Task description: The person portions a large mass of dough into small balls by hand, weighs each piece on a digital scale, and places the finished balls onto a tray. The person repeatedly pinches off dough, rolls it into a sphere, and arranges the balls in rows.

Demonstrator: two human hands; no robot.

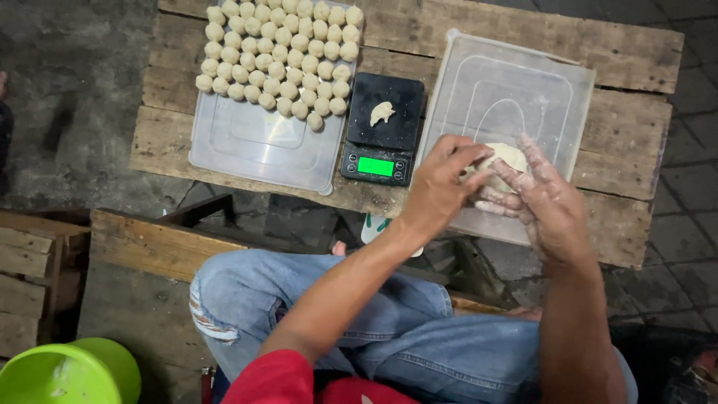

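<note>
My left hand [441, 187] and my right hand [546, 202] both grip a pale lump of dough [506, 157] over a clear plastic lid [516, 90] on the right of a low wooden table [636, 52]. The left fingers pinch at the lump's near side; the floury right hand cups it from the right. A small black digital scale [383, 127] with a green lit display stands just left of my hands, with a small piece of dough [381, 112] on its platform. Further left, a second clear plastic lid [254, 146] carries several rows of small dough balls [280, 52] on its far half.
My knees in blue jeans [359, 314] sit under the table's near edge. A bright green bucket [75, 374] stands at the lower left beside wooden pallet boards [26, 284]. Dark concrete floor surrounds the table.
</note>
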